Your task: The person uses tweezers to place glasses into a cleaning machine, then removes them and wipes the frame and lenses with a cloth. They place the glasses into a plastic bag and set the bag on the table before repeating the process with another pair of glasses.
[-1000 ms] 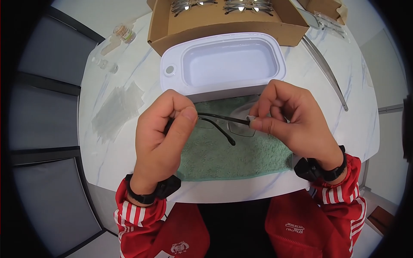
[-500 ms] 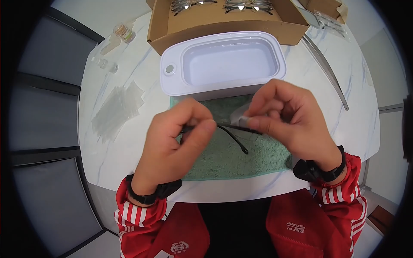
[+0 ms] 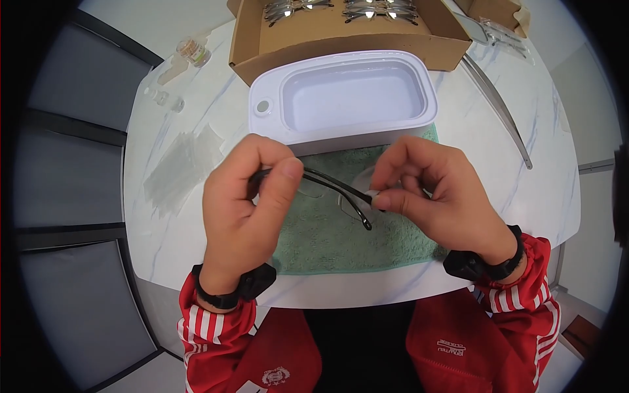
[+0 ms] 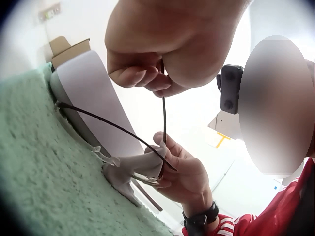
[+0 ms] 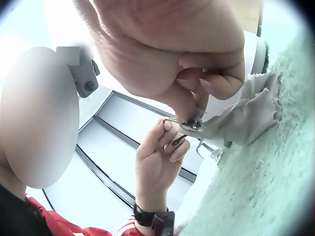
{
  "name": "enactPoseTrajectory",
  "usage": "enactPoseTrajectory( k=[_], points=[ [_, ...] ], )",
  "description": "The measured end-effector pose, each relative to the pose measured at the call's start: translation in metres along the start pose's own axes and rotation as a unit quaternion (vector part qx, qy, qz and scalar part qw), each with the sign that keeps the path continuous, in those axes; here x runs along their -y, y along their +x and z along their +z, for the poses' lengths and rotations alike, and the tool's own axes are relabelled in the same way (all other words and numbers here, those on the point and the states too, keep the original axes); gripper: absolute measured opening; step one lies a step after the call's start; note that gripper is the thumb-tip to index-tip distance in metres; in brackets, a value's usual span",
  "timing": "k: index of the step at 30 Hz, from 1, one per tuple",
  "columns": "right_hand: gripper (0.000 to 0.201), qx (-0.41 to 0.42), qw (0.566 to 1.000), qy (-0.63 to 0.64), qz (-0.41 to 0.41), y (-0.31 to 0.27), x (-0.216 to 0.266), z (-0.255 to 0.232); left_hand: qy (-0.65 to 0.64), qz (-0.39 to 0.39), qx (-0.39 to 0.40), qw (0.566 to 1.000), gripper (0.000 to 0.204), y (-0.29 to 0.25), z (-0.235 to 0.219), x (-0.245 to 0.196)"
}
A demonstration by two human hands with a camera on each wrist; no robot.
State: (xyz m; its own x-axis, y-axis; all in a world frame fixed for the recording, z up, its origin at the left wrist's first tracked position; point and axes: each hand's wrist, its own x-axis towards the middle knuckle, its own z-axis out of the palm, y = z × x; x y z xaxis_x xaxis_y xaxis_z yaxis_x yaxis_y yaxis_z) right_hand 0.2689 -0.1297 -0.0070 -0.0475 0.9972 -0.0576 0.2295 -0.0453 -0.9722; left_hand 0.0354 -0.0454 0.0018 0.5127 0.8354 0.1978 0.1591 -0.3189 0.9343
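Leftward, away from the right hand (image 3: 445, 196), has moved the left hand (image 3: 246, 200), each pinching the glasses (image 3: 354, 207) above the towel (image 3: 314, 245), the right through cloth (image 5: 251, 110); probably light, springy and fragile, they're best held along the temple (image 3: 329, 176).

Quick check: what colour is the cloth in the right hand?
The cloth is light grey; it shows best in the right wrist view.
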Motion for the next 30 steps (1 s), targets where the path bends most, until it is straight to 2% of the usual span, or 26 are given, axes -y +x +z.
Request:
enactPoseTrajectory(
  k=[6, 8, 16, 18, 19, 21, 24, 26, 28, 30],
  points=[
    [0.017, -0.021, 1.0, 0.007, 0.008, 0.001, 0.002, -0.002, -0.034, -0.018, -0.006, 0.999, 0.013, -0.001, -0.003, 0.0],
    [0.015, -0.026, 0.999, 0.011, 0.038, 0.001, 0.005, -0.004, -0.038, -0.022, -0.004, 0.999, 0.013, -0.001, -0.004, 0.001],
    [0.012, -0.029, 0.997, 0.055, 0.039, 0.001, 0.002, -0.003, -0.043, -0.051, 0.025, 0.997, 0.01, -0.001, -0.002, -0.002],
    [0.013, -0.02, 0.997, 0.06, 0.039, 0.001, 0.002, -0.002, 0.02, -0.027, 0.083, 0.996, 0.008, -0.001, 0.0, 0.002],
    [0.013, -0.012, 0.997, 0.067, 0.035, 0.001, 0.002, -0.001, 0.02, -0.028, 0.083, 0.996, 0.008, -0.001, 0.001, 0.0],
    [0.013, -0.005, 0.997, 0.075, 0.031, 0.001, 0.0, 0.003, 0.064, -0.054, 0.137, 0.987, 0.006, -0.002, 0.003, -0.007],
    [0.011, 0.003, 0.996, 0.084, 0.009, 0.001, -0.001, 0.007, 0.076, -0.042, 0.168, 0.982, 0.007, -0.001, 0.006, -0.008],
    [0.014, 0.023, 0.999, 0.027, 0.005, 0.001, -0.002, 0.006, 0.075, -0.041, 0.169, 0.982, 0.006, -0.001, 0.008, -0.008],
    [0.014, 0.019, 0.999, 0.028, 0.001, 0.001, -0.002, 0.007, 0.075, -0.037, 0.168, 0.982, 0.006, 0.0, 0.009, -0.006],
    [0.015, 0.016, 1.0, 0.026, -0.004, 0.002, -0.001, 0.007, 0.074, 0.021, 0.082, 0.994, 0.007, -0.001, 0.006, -0.001]
  ],
)
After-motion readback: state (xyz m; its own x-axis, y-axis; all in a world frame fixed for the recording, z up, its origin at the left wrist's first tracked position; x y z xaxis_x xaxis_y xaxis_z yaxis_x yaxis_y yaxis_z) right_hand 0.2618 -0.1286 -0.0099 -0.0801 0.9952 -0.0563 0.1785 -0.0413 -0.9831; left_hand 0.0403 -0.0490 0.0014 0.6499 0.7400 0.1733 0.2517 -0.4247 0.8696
